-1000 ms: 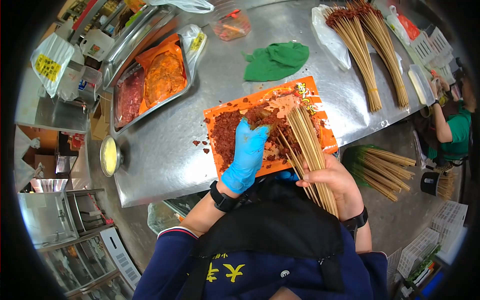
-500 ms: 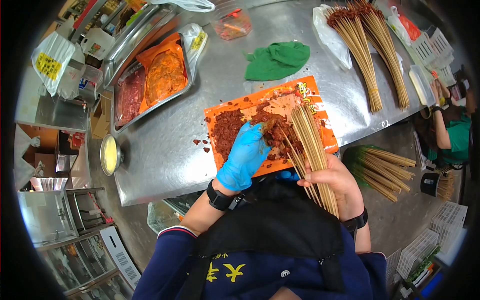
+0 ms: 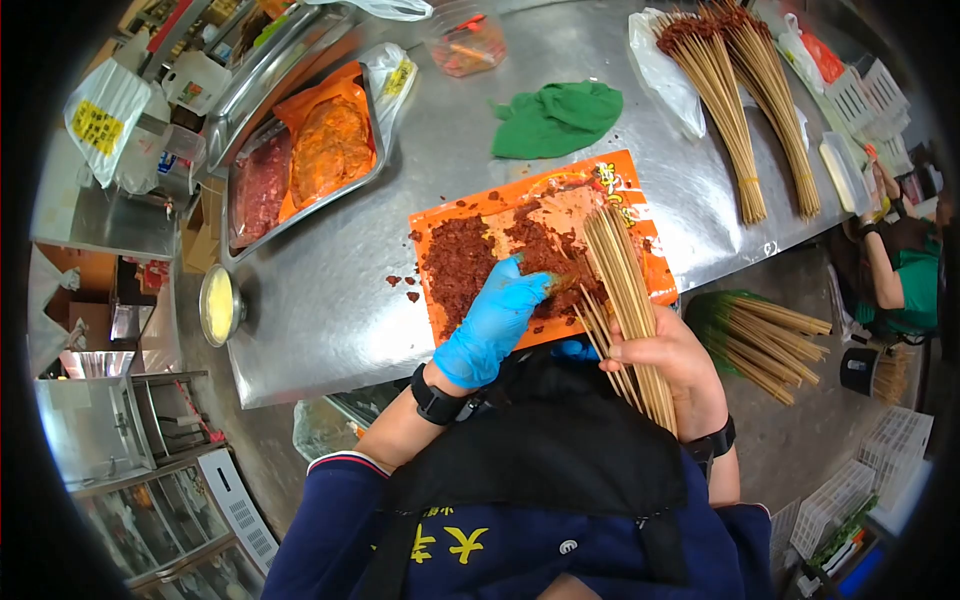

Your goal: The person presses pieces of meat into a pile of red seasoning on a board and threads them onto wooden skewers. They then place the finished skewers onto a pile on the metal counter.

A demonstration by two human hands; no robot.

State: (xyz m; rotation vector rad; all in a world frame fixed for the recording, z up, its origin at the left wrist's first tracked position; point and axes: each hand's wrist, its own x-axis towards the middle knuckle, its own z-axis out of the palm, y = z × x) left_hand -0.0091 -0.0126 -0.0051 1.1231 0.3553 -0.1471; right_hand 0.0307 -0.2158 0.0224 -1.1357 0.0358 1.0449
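Note:
My left hand (image 3: 492, 322), in a blue glove, pinches a piece of marinated meat (image 3: 556, 281) and presses it onto a bamboo skewer. It works over an orange plastic sheet (image 3: 650, 272) spread with chopped red meat (image 3: 456, 268) on the steel table (image 3: 330, 300). My right hand (image 3: 668, 368), bare, grips a thick bundle of bamboo skewers (image 3: 622, 285) that fans out over the sheet's right half. Both wrists wear black watches.
A steel tray (image 3: 262, 185) with red and orange meat lies far left. A green cloth (image 3: 556, 118) and a small container (image 3: 464, 45) sit behind the sheet. Finished skewers (image 3: 745, 105) lie far right. A small bowl (image 3: 217, 305) hangs at the table's left edge. Another person (image 3: 895, 265) sits right.
My gloved left hand has slid right and nearer along the sheet, pulling a meat piece toward the skewer tips. The right hand and bundle have barely moved.

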